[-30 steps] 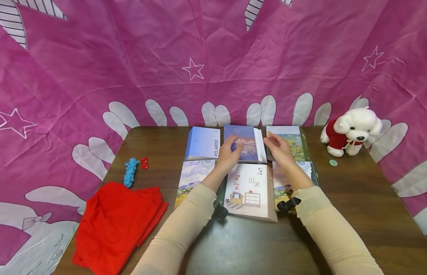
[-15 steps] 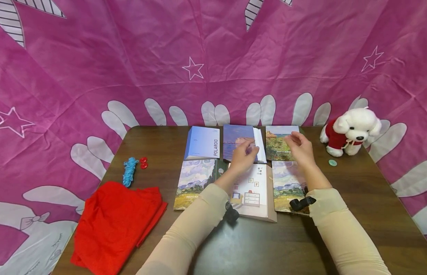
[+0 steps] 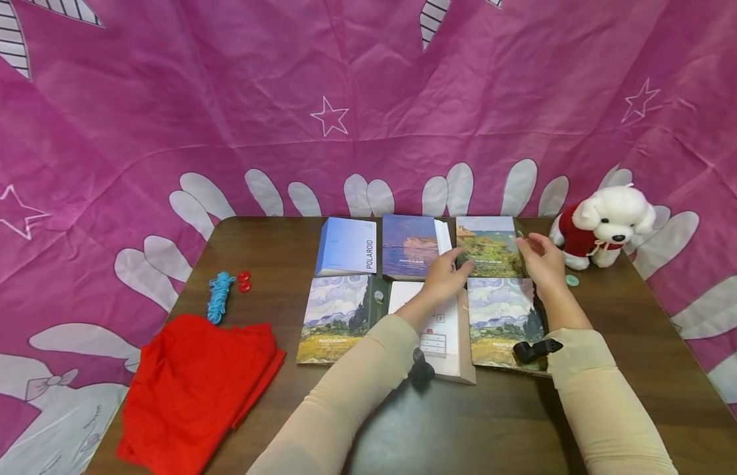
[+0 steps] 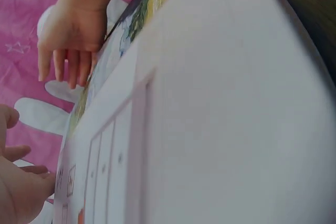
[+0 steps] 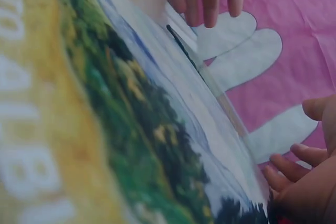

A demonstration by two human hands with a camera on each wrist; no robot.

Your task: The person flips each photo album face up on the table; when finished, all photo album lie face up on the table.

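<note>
Several photo albums lie in two rows on the brown table. The back right photo album (image 3: 488, 245), with a painted garden and sea, lies between my two hands. By its left edge is my left hand (image 3: 444, 277), fingers loosely bent. At its right edge my right hand (image 3: 546, 260) hovers or touches; I cannot tell which. In the left wrist view my left hand (image 4: 23, 190) and right hand (image 4: 76, 32) both have extended fingers. Beneath the right wrist lies a front right album (image 3: 503, 316) with a cypress landscape; below the left arm is a white book (image 3: 439, 330).
A white plush dog (image 3: 611, 224) in red sits at the back right beside a green button (image 3: 572, 280). To the left are red cloth (image 3: 196, 389), a blue cord bundle (image 3: 220, 297) and red buttons (image 3: 244, 282). A pink curtain (image 3: 255, 86) hangs behind.
Both hands have moved right, from the back middle album to the sides of the back right album. The albums look to lie in the same places.
</note>
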